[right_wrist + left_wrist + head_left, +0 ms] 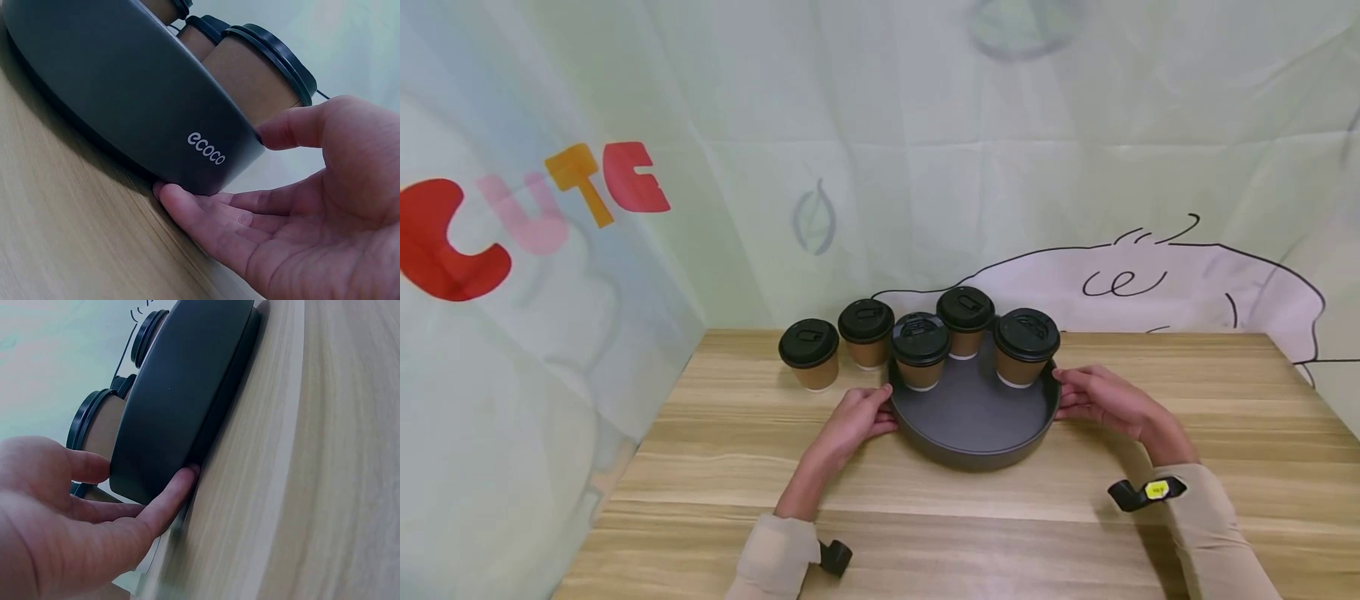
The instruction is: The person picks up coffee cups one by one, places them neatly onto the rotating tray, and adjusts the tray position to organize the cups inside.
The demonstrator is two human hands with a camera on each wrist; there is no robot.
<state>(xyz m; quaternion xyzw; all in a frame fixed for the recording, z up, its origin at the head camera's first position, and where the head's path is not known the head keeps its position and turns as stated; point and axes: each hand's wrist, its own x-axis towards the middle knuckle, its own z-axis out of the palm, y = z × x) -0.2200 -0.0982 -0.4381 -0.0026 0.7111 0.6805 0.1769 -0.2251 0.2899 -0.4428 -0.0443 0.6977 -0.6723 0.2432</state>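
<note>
A round dark grey tray (pixel 973 421) with a low wall sits between my two hands. My left hand (pixel 857 418) grips its left side, thumb at the rim and fingers low against the wall. On the right side my right hand (pixel 1102 400) holds the wall the same way, beside the printed word "ecoco" in the right wrist view. Three brown paper cups with black lids stand upright in the tray: a front-left cup (pixel 920 354), a back cup (pixel 965 321) and a right cup (pixel 1026 346).
Two more lidded paper cups, an outer cup (pixel 810 354) and an inner cup (pixel 867 333), stand on the wooden table (pixel 970 542) left of the tray. Behind the table hangs a printed curtain (pixel 880 167), close to the cups.
</note>
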